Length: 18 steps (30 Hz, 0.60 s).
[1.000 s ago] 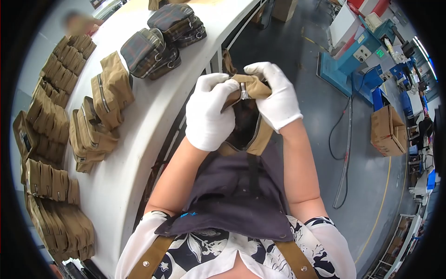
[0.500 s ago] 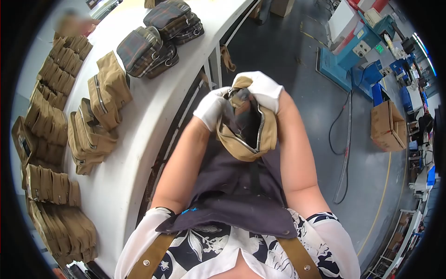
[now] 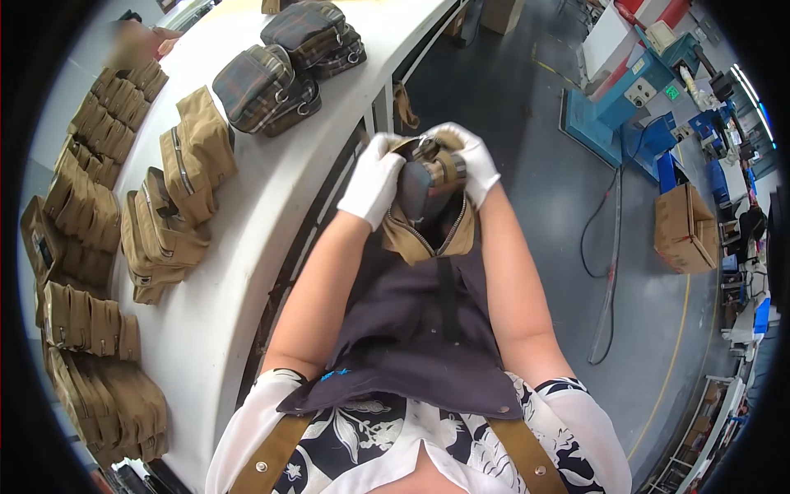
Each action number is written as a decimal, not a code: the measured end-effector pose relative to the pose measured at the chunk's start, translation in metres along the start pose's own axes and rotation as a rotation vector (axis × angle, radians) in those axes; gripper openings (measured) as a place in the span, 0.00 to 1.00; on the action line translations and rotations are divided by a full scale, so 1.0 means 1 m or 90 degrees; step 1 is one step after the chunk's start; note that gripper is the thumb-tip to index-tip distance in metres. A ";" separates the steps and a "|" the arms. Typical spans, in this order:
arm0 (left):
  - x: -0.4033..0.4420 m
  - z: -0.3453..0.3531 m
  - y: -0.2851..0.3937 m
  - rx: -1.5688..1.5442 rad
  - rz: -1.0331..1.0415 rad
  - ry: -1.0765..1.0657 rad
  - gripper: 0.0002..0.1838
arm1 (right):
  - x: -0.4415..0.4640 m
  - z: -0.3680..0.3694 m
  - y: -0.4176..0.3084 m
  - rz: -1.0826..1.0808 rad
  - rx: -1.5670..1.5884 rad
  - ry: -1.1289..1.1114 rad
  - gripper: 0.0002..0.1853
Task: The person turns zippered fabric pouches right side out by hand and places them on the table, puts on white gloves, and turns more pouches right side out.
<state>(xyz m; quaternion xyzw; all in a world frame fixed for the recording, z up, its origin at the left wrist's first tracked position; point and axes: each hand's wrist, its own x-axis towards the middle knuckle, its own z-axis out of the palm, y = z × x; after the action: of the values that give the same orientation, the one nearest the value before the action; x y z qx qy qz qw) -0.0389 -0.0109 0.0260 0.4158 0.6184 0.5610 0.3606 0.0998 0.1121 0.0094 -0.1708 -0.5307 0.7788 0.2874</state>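
In front of my apron I hold up a small tan pouch bag (image 3: pixel 405 240) with its metal zipper open. Dark plaid fabric (image 3: pixel 418 188) bulges up through the opening. My left hand (image 3: pixel 370 183), in a white glove, is closed on the bag's left upper edge. On the other side my right hand (image 3: pixel 475 161), also gloved, grips the far right edge, its fingertips partly hidden behind the bag. A bit of metal hardware shows at the top between the hands.
On the white table (image 3: pixel 220 272) to the left sit tan bags (image 3: pixel 169 235) and plaid bags (image 3: pixel 262 86). Rows of tan bags (image 3: pixel 82 218) line its far edge, where another person is. A blue machine (image 3: pixel 605 107) and a cardboard box (image 3: pixel 685 229) stand right, with a cable on the floor.
More of the plaid fabric has come up through the bag's opening, where a dark hollow showed before. My left hand has shifted slightly up, and the bag's lower edge sits higher.
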 end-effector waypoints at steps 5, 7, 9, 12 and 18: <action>0.000 0.013 -0.042 -0.193 -0.091 0.019 0.14 | 0.002 -0.020 0.041 0.022 0.083 0.004 0.10; -0.007 0.011 -0.017 -0.218 -0.099 0.031 0.13 | 0.002 -0.013 0.025 0.044 0.046 0.024 0.09; -0.007 0.013 -0.001 -0.225 -0.045 0.042 0.12 | 0.003 -0.011 0.010 0.013 0.070 -0.020 0.08; -0.005 0.017 0.000 -0.155 -0.013 0.069 0.12 | 0.006 -0.012 0.023 0.030 0.168 -0.006 0.08; 0.005 0.025 -0.027 -0.200 0.034 0.091 0.11 | 0.002 -0.016 0.058 0.019 0.271 0.023 0.10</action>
<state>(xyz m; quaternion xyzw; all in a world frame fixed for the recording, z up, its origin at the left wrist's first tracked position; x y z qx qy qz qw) -0.0211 0.0024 -0.0034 0.3295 0.5360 0.6881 0.3615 0.0921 0.1093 -0.0498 -0.1282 -0.3466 0.8743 0.3146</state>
